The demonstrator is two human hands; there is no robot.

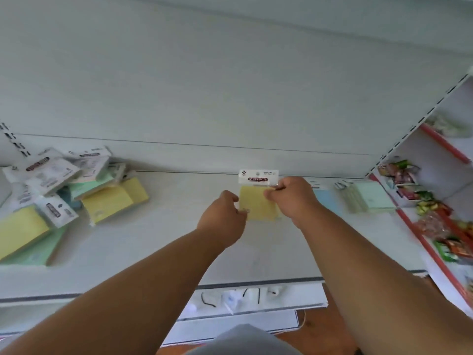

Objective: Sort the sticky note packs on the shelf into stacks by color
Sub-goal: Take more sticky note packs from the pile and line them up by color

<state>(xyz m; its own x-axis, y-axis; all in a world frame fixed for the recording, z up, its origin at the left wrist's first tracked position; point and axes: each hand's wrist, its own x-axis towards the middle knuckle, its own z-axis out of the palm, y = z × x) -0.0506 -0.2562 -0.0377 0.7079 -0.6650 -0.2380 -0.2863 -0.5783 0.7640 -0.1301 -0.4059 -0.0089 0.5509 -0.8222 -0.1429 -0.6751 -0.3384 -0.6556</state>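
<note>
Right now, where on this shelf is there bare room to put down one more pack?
Bare shelf lies between the mixed pile on the left and the yellow pack, gripped by left hand and right hand. Rightward is crowded: blue pack, then green stack.

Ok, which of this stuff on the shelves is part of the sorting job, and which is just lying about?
Part of the job:
yellow pack, held by left hand and right hand
mixed pile
blue pack
green stack

Just lying about:
snack packets on the red-edged shelves
price tag strip
</note>
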